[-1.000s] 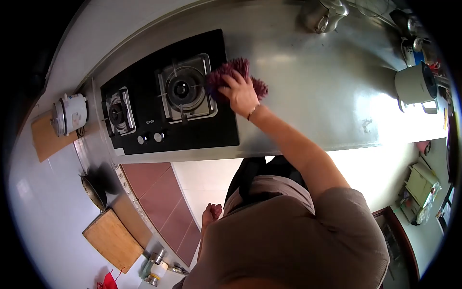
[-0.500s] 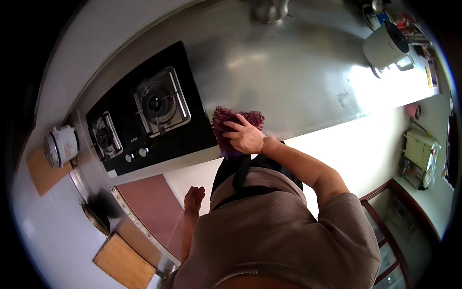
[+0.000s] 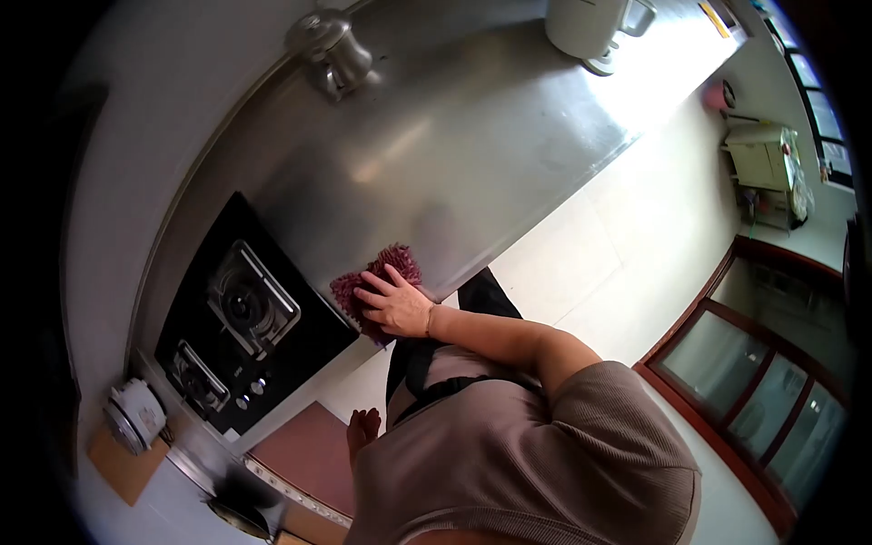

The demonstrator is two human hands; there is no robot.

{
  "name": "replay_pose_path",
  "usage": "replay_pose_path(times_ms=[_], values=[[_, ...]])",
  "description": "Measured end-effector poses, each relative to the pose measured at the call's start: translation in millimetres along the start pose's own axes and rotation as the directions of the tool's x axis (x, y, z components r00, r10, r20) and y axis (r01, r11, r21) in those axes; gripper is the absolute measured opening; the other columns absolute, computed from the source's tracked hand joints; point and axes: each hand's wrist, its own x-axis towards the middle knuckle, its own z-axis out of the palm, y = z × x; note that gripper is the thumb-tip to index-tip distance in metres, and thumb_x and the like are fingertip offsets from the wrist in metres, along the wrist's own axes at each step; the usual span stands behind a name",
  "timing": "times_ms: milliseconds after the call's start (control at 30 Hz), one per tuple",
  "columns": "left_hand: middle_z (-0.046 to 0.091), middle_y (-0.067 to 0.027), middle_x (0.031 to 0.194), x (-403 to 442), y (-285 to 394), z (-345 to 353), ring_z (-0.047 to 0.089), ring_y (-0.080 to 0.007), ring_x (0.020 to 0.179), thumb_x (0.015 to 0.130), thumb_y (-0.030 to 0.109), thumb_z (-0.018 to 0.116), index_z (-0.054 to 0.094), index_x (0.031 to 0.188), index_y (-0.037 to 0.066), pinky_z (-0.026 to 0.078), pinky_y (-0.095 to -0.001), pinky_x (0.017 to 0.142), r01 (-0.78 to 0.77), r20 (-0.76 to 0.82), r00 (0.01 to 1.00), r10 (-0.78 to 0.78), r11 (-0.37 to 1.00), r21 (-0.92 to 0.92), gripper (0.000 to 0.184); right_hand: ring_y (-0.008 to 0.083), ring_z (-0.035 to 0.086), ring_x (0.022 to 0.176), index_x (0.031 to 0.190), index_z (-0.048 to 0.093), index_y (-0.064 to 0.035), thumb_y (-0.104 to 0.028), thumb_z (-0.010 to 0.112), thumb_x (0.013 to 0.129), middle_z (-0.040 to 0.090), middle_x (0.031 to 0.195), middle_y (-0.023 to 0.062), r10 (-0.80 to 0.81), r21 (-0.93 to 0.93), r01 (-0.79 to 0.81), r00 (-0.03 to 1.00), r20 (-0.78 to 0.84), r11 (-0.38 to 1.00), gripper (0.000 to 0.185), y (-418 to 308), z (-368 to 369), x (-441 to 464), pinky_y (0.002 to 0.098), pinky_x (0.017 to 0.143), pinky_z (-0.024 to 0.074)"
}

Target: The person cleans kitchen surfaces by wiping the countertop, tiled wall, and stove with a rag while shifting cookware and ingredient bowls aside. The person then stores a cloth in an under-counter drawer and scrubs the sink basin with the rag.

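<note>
A dark red chenille cleaning cloth (image 3: 396, 263) with a shaggy pile lies on the steel worktop (image 3: 472, 154), near its front edge and right beside the black gas hob (image 3: 300, 336). My right hand (image 3: 397, 304) rests flat on top of this cloth with its fingers spread, pressing it down. Part of the cloth is hidden under the palm. Low beside my body hangs my left hand (image 3: 364, 425), its fingers curled in and nothing visible in them. The floor shows behind it.
A steel kettle (image 3: 341, 54) stands at the back of the worktop and a white jug (image 3: 581, 27) at the far right. Left of the hob is a rice cooker (image 3: 136, 413) on a wooden board (image 3: 132, 468). A pan (image 3: 238, 518) sits below it.
My view has turned, so the hob sits lower and the kettle shows fully. My right hand stays spread on the cloth beside the hob. The left hand remains curled at my side.
</note>
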Motion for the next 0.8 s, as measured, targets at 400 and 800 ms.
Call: replay_pose_path(times_ms=[400,800], values=[[0.061,-0.0119,0.082,1,8,84,0.06,-0.024,0.078,0.092,0.033,0.044,0.051,0.084,0.008,0.05,-0.0347,0.071,-0.021,0.266,0.963,-0.03,0.982,0.188,0.027,0.0307,0.024,0.13,0.093,0.066,-0.0218,-0.023,0.062,0.067,0.043,0.13,0.001,-0.023,-0.04,0.024,0.999,0.022,0.999,0.026,158,-125,-123,0.0584,0.103,0.018],[0.06,-0.0153,0.097,-169,-60,433,0.058,-0.0239,0.086,0.092,0.028,0.046,0.052,0.09,0.005,0.048,-0.0353,0.077,-0.38,0.46,0.857,0.232,0.887,0.261,0.024,0.0267,0.034,0.125,0.103,0.065,-0.025,-0.016,0.06,0.069,0.045,0.13,0.0012,0.046,-0.079,-0.048,0.998,-0.033,0.996,0.035,357,-256,-262,0.0488,0.105,0.0208]])
